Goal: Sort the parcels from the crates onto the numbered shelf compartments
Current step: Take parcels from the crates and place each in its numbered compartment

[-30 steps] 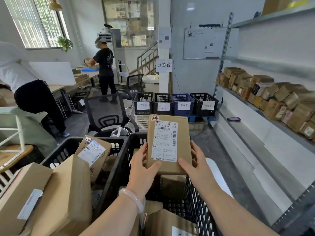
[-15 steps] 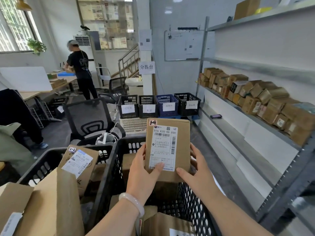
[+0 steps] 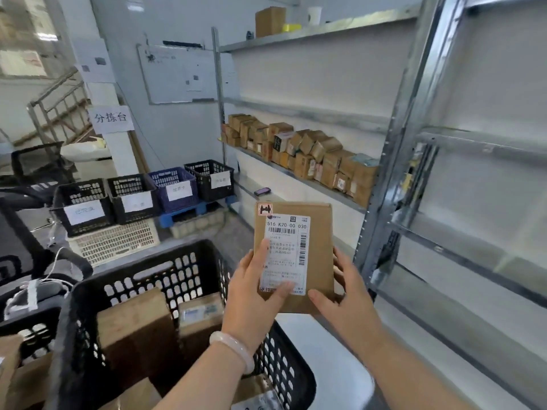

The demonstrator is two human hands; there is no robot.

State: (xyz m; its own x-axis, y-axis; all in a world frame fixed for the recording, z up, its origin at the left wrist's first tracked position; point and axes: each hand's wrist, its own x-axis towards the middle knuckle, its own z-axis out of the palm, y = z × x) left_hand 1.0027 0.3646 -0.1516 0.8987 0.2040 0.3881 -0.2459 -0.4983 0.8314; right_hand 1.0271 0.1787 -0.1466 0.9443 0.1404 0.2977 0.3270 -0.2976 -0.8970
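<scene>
Parcel: a flat brown parcel [image 3: 319,253] is held upright, white label towards the person, above the near corner of the black crate [image 3: 142,270] and just short of the shelf rack [image 3: 296,116].
Left hand: the left hand [image 3: 254,294] grips the lower left edge, with the thumb laid across the bottom of the label and the fingers tucked behind.
Right hand: the right hand [image 3: 346,294] grips the lower right corner, thumb on the front and fingers curled round the edge.
Crate: more parcels [image 3: 136,321] lie inside, yet to be sorted.
Step in hand: I judge the label is being read to choose a compartment.
Risk, wrong slot: I can make out no compartment numbers on the rack from here, so a hasty reading of the code could send it to the wrong place.
Risk, grip: both hands hold only the lower part, so the top could tip forward during the reach.
Risk, upright: the metal upright [image 3: 393,161] stands close on the right, and a quick swing could clip a corner on it.
Risk, neighbours: the row of boxes [image 3: 299,149] sits packed and leaning, and pushing in beside them could knock one off.
</scene>
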